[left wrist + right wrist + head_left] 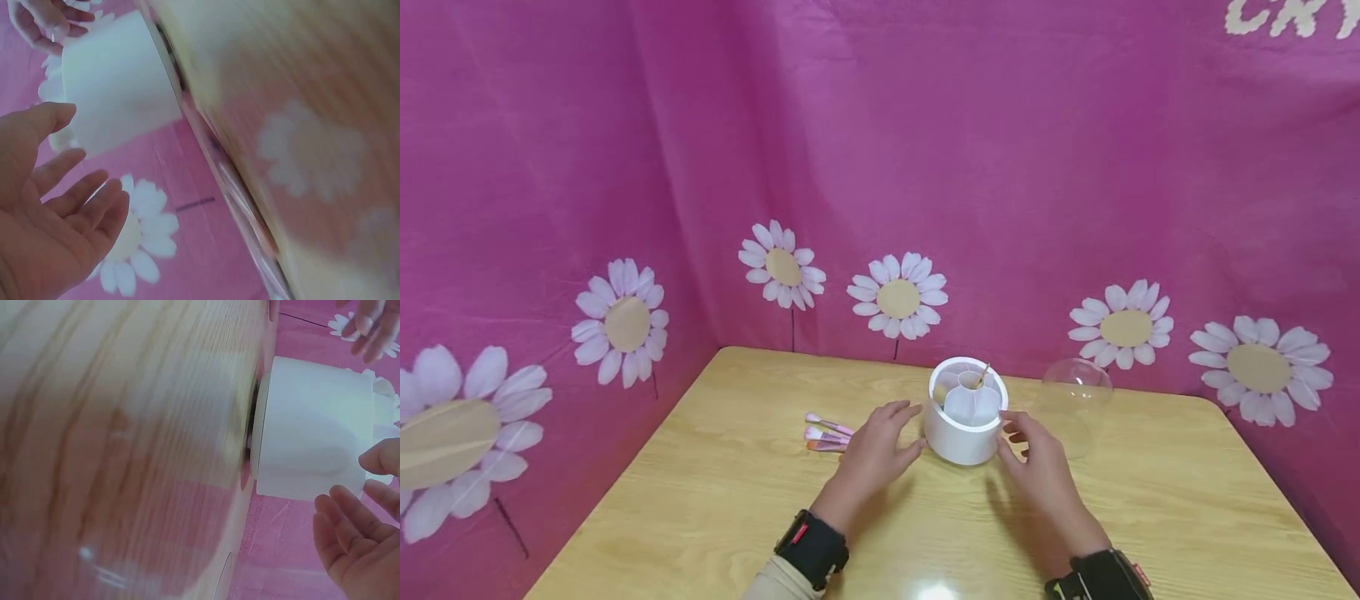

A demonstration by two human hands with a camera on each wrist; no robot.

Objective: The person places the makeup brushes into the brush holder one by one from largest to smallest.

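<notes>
A white round makeup brush holder [964,439] stands upright on the table, with divided compartments inside. One thin brush [982,377] leans in it, its tip above the rim. My left hand [877,444] is just beside the holder's left wall, fingers loosely bent and nothing in them. On the other side is my right hand [1040,457], its fingertips at the right wall; whether they touch it I cannot tell. Both wrist views show the holder's smooth white side [122,84] and relaxed fingers around it.
Several pink-handled makeup brushes [826,435] lie left of the holder, partly behind my left hand. A clear dome-shaped cover [1077,408] stands behind my right hand. The wooden table [700,500] backs onto a pink cloth [1000,167] with white flowers.
</notes>
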